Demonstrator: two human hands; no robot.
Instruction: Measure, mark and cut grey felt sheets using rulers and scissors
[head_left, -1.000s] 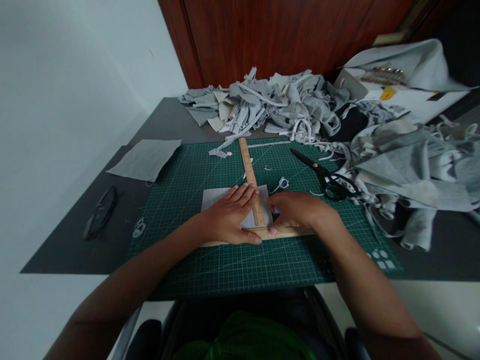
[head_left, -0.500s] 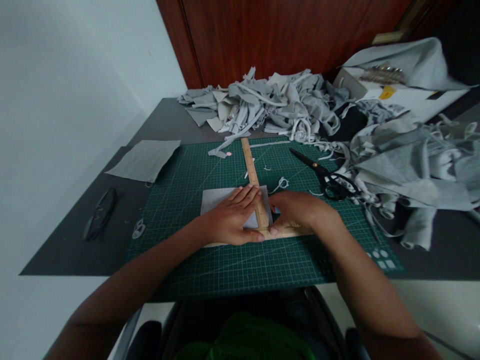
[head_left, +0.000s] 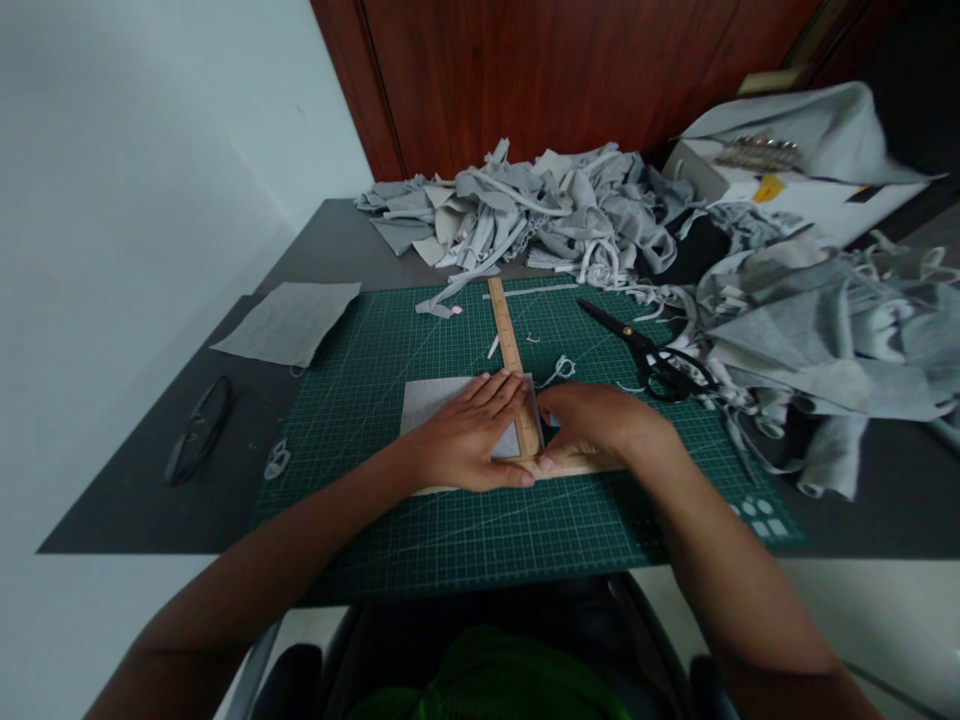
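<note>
Left hand (head_left: 469,440) flat, fingers spread, on a grey fabric square (head_left: 429,400) and against a wooden L-square ruler (head_left: 512,352). Right hand (head_left: 592,420) curled over the ruler's corner, thumb tip on its short arm; anything pinched inside hidden. Ruler's long arm pointing away across a green cutting mat (head_left: 450,540) on a dark table (head_left: 135,500). Black scissors (head_left: 645,352) on the mat, right of the ruler, blades toward the far left. Heap of grey fabric scraps (head_left: 555,215) along the far edge and right side. Second grey fabric piece (head_left: 289,320) off the mat, far left. Dark slim tool (head_left: 199,428) near the left table edge. Small curled offcut (head_left: 277,458) beside the mat.
</note>
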